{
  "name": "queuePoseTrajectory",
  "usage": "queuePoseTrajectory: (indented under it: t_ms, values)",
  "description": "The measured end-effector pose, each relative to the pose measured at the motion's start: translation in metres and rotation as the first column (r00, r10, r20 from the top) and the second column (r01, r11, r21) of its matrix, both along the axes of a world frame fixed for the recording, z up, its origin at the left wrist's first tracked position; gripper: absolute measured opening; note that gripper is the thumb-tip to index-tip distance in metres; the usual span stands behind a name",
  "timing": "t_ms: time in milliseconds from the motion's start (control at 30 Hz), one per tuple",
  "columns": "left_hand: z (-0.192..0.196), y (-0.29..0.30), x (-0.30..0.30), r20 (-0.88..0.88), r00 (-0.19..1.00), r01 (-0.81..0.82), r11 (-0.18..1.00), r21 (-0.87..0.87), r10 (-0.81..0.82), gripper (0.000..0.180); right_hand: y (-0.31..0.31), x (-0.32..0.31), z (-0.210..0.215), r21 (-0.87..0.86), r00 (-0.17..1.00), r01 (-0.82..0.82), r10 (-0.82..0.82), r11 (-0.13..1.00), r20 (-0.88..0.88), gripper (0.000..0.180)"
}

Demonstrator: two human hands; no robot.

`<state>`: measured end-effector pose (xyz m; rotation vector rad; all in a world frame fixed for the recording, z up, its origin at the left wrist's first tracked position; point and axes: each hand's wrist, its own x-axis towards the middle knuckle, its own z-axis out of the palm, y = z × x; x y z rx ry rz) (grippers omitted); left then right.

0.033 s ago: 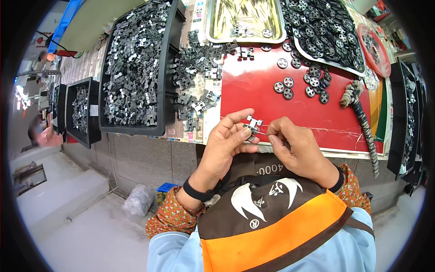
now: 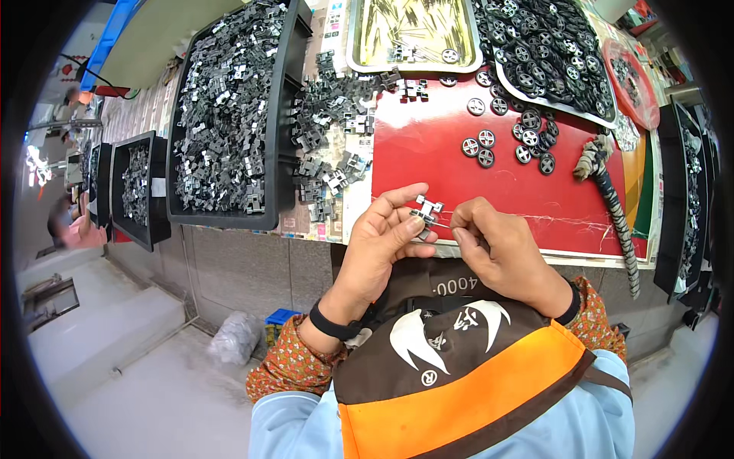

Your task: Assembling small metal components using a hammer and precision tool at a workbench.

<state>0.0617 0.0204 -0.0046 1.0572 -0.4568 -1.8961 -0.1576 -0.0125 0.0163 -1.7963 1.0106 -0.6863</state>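
Observation:
My left hand (image 2: 378,241) pinches a small silver-and-black toy car chassis (image 2: 429,205) between thumb and fingers, just above the near edge of the red board (image 2: 428,153). Closed in a pinch, my right hand (image 2: 505,249) holds a thin metal axle pin (image 2: 441,224), whose far end meets the chassis near my left thumb. Whether the pin's tip sits inside the chassis is too small to tell. Ahead on the board lie several loose black toy wheels (image 2: 486,138) with silver spokes. A few more chassis (image 2: 414,90) rest at the board's far left corner.
A deep black bin (image 2: 284,130) full of chassis stands at left, with a loose heap (image 2: 325,115) beside it. A metal tray (image 2: 352,46) of thin pins and another tray (image 2: 562,111) of wheels stand at the back. On the right lies a cloth-wrapped rod (image 2: 612,199).

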Motion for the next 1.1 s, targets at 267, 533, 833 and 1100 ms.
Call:
queuePoseTrajectory:
  t_ms: [267,533,833,1100]
  values:
    - [0.0,0.009,-0.011,0.277,0.96,0.033,0.967,-0.252,0.04,0.047,-0.005,-0.006,0.002,0.633,0.981,-0.028,-0.101,0.773,0.167,0.01]
    - [0.001,0.015,-0.011,0.404,0.914,0.123,0.921,-0.37,0.04,0.046,0.008,-0.007,-0.003,0.806,0.931,-0.11,-0.224,0.582,0.289,0.011]
    - [-0.006,0.022,-0.01,0.578,0.815,0.288,0.834,-0.47,0.044,0.045,0.006,-0.016,0.0,0.918,0.83,-0.313,-0.399,0.243,0.389,0.012]
    - [-0.006,0.027,-0.018,0.407,0.909,0.239,0.91,-0.34,-0.086,0.048,0.018,-0.019,-0.017,0.338,0.986,-0.053,-0.003,0.94,0.165,0.008]
